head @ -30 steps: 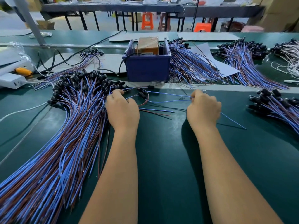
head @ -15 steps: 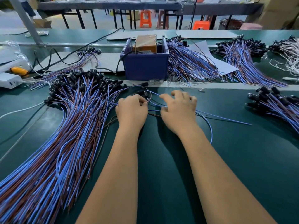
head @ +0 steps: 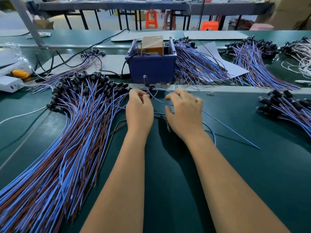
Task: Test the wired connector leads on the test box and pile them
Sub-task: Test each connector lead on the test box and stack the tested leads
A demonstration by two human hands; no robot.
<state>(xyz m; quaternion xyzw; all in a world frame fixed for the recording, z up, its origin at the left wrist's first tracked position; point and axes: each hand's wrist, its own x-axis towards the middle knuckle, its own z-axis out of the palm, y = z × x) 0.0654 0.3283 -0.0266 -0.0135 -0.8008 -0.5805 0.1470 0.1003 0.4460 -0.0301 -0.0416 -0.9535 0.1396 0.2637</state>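
Observation:
My left hand pinches a blue and brown lead near its black connector, which stands raised just in front of the blue test box. An orange-brown unit sits inside that box. My right hand hovers close beside the left, its fingers spread and arched over the loose lead wires that trail off to the right across the green table. A large fan-shaped pile of leads with black connectors lies to the left of my left hand.
More lead piles lie behind the box, at the back right and at the right edge. A white power strip and black cables sit at the far left. A metal strip crosses the table.
My right hand came in from the right to sit beside the left and spread its fingers. My left hand raised the connector end toward the box.

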